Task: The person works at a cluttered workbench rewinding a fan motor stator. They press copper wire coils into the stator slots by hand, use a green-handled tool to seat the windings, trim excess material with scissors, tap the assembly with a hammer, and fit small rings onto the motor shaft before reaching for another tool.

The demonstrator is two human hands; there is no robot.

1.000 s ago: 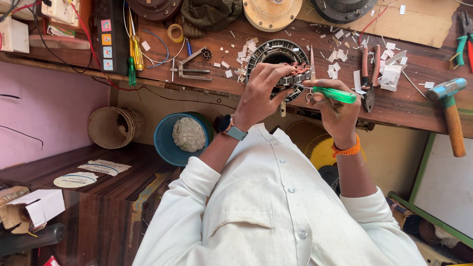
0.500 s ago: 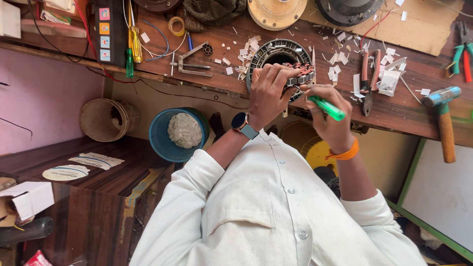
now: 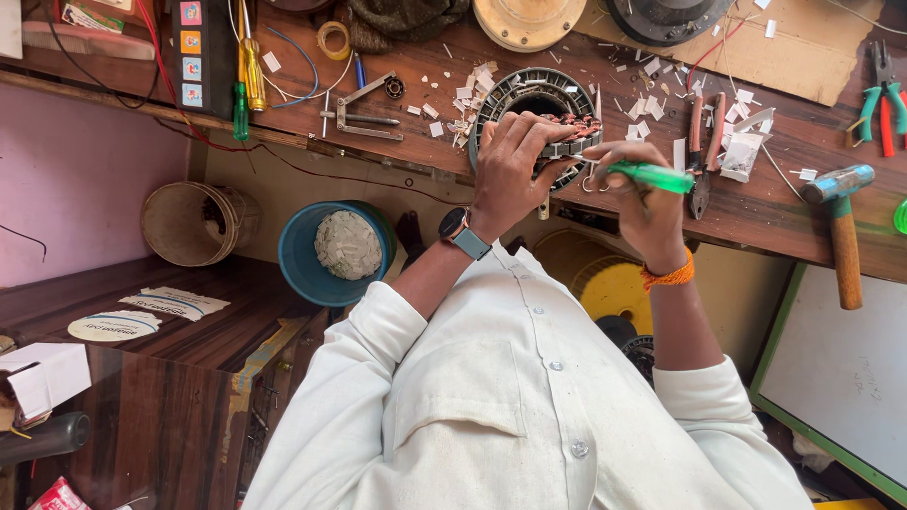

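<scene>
A round motor stator (image 3: 525, 92) with copper windings lies near the front edge of the wooden workbench (image 3: 416, 94). My left hand (image 3: 515, 165), with a watch on the wrist, grips the stator's near rim, and its fingers curl over the windings. My right hand (image 3: 644, 206), with an orange thread band on the wrist, holds a green-handled tool (image 3: 661, 177). The tool's tip points left at the stator's edge, right beside my left fingers. The tip itself is hidden between the two hands.
On the bench are white paper scraps (image 3: 472, 90), red-handled pliers (image 3: 705, 151), a blue-headed hammer (image 3: 843, 236), green pliers (image 3: 881, 94), a yellow screwdriver (image 3: 248, 66) and a tape roll (image 3: 333, 40). Below the bench stand a blue bucket (image 3: 307, 260) and a woven basket (image 3: 184, 225).
My right hand has brought the green-handled tool in closer to the stator's edge. My left hand has kept its grip on the stator.
</scene>
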